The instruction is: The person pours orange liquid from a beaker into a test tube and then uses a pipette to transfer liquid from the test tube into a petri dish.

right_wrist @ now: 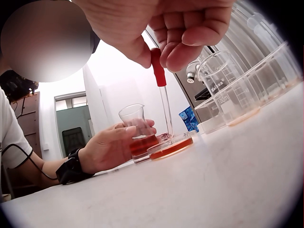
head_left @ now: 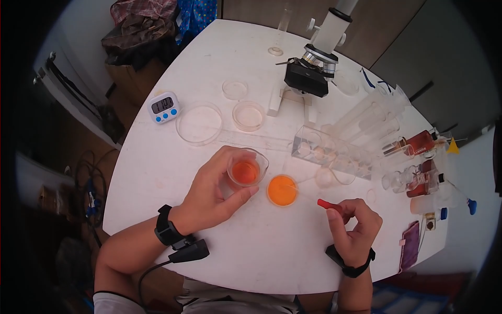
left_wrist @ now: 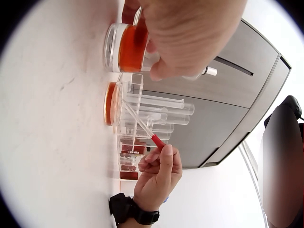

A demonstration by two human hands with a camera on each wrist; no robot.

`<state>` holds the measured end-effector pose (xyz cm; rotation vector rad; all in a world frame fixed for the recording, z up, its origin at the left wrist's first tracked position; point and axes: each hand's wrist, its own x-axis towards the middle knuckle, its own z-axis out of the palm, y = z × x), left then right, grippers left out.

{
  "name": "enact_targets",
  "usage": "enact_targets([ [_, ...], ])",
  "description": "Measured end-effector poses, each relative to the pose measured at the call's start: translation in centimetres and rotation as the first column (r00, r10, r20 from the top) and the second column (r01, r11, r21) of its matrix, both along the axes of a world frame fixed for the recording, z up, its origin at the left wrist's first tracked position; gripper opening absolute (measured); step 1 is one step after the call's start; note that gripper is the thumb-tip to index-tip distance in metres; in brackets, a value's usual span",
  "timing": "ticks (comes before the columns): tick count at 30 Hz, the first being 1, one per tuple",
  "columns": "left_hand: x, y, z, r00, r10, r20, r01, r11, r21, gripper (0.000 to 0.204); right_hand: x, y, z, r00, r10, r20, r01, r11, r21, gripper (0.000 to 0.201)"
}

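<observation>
My left hand (head_left: 208, 192) grips a small glass beaker (head_left: 247, 171) of orange-red liquid, its thumb on the near side. In the left wrist view the beaker stands upright at the tabletop. Just right of it lies a shallow petri dish (head_left: 282, 190) with a layer of orange liquid. Between thumb and fingers, my right hand (head_left: 357, 230) pinches the red rubber bulb of a glass dropper (right_wrist: 158, 67). The dropper slants down to the left, and its glass tip (left_wrist: 126, 105) reaches inside the dish's rim.
Behind the dish stand a clear rack (head_left: 331, 155) with test tubes and a glass beaker (right_wrist: 227, 90). Several glass dishes (head_left: 199, 124), a timer (head_left: 164, 108) and a microscope (head_left: 314, 68) are farther back. Brown bottles (head_left: 420, 143) and a purple case (head_left: 410, 246) occupy the right side.
</observation>
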<state>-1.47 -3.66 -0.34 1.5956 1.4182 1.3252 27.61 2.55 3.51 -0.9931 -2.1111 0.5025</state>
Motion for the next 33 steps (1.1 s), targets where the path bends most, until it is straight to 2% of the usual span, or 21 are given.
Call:
enact_targets([
  [11, 0.0, 0.0, 0.0, 1.0, -0.023, 0.002, 0.023, 1.0, 0.014, 0.045, 0.2, 0.2, -0.1, 0.999, 0.012, -0.044, -0.012, 1.0, -0.003, 0.015],
  [16, 0.0, -0.1, 0.0, 1.0, -0.029, 0.0, 0.029, 1.0, -0.011, 0.048, 0.5, 0.7, -0.6, 0.988, -0.065, -0.143, 0.046, 0.99, -0.133, 0.014],
  [23, 0.0, -0.3, 0.3, 0.999, -0.033, -0.023, 0.031, 0.998, -0.058, 0.047, 1.4, 1.7, -1.1, 0.986, -0.082, -0.144, 0.068, 0.993, -0.095, 0.014],
  [25, 0.0, -0.3, -0.1, 0.999, -0.029, -0.012, 0.028, 0.998, -0.054, 0.05, 1.4, 1.8, -0.9, 0.984, -0.096, -0.149, 0.058, 0.969, -0.24, 0.015],
  [33, 0.0, -0.6, -0.5, 0.995, -0.008, -0.104, 0.005, 0.999, -0.032, 0.07, 1.4, 2.0, -0.9, 0.979, -0.091, -0.182, 0.017, 0.928, -0.372, 0.015],
])
